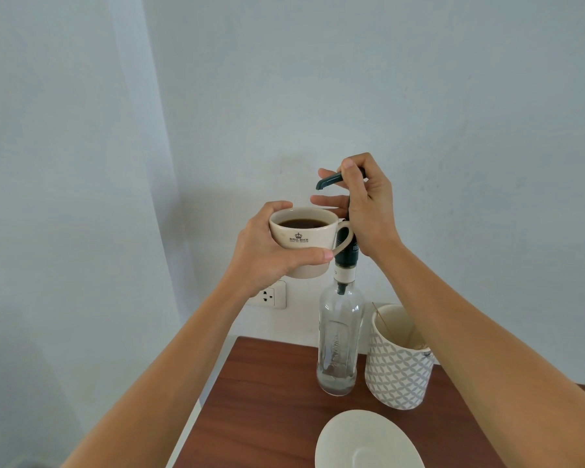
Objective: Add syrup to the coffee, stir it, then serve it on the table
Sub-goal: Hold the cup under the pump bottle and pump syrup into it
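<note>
While left hand grips cream coffee cup, right hand beside it closes on dark syrup pump.

A white patterned container stands upright on the far right part of the brown wooden worktop; its outer wall carries a grey and white geometric pattern and its mouth is open. Thin wooden sticks lean inside it, their upper ends rising just above the rim. A white double wall socket is fixed to the wall above the worktop's far left corner, partly hidden on its left side. The wall is plain, pale blue-grey, with faint marks near the centre. A lighter vertical band runs down the wall on the left, apparently a corner or projection.
</note>
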Action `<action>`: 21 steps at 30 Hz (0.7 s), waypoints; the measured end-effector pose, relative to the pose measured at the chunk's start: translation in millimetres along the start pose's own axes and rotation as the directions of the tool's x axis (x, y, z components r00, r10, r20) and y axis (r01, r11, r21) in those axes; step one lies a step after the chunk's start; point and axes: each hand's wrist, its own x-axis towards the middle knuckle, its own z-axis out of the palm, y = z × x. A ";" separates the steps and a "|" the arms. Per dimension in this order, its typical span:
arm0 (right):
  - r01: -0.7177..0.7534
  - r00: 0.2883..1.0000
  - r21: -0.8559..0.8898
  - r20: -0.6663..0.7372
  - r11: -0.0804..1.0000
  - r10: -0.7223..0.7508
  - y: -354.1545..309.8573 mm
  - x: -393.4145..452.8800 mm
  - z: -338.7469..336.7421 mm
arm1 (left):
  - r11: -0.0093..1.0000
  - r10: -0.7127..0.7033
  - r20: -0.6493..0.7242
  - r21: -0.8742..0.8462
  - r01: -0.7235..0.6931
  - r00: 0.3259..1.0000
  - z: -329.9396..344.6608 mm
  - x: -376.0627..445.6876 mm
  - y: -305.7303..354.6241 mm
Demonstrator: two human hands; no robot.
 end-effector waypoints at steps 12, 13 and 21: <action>0.010 1.000 0.006 -0.005 1.000 -0.010 -0.4 0.0 -0.7 | 1.000 0.002 -0.002 0.016 -0.002 1.000 0.0 0.4 -0.6; 0.012 1.000 0.007 -0.004 1.000 -0.012 -0.6 0.0 -0.8 | 1.000 0.002 -0.001 0.015 -0.002 1.000 0.3 0.6 -0.5; 0.003 1.000 0.017 0.000 1.000 -0.003 -0.9 0.0 -0.7 | 1.000 0.002 -0.001 0.007 -0.002 1.000 0.1 0.0 -0.2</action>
